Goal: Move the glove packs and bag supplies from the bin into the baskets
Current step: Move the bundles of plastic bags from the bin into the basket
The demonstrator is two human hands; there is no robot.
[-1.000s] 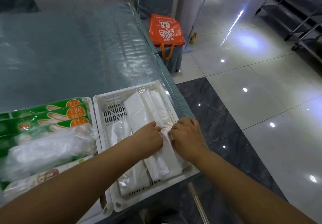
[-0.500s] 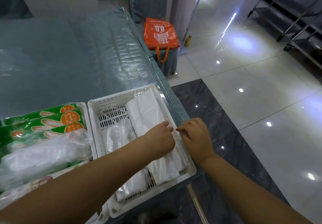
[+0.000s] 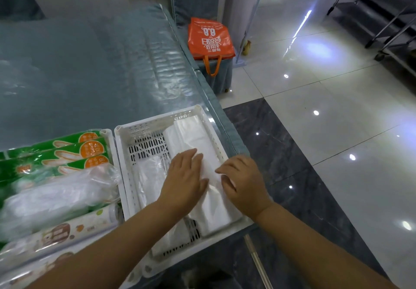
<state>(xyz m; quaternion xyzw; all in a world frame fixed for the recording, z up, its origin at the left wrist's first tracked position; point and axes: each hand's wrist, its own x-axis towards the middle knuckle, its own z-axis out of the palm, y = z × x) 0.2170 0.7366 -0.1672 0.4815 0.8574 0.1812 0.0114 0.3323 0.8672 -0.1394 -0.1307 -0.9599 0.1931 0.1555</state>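
A white perforated basket point(image 3: 144, 126) sits at the table's right edge. White plastic bag packs point(image 3: 193, 135) lie lengthwise along its right side, and a clear pack point(image 3: 148, 176) lies at its left. My left hand point(image 3: 183, 179) rests flat, fingers apart, on the white packs. My right hand point(image 3: 244, 182) lies beside it at the basket's right rim, its fingertips touching the same pack. A second white basket point(image 3: 107, 132) to the left holds green and orange glove packs point(image 3: 67, 151), a crumpled clear bag bundle point(image 3: 56, 194) and rolls point(image 3: 63, 232).
The table point(image 3: 78, 75) has a glossy grey-blue cover and ends just right of the basket. An orange shopping bag point(image 3: 210, 39) sits on a stool past the table's far corner. Tiled floor point(image 3: 326, 131) lies to the right, with metal racks point(image 3: 387, 18) at the far right.
Both hands were bunched together gripping the white pack. Now the left hand has flattened out on it and the right hand has slid to the basket's right rim.
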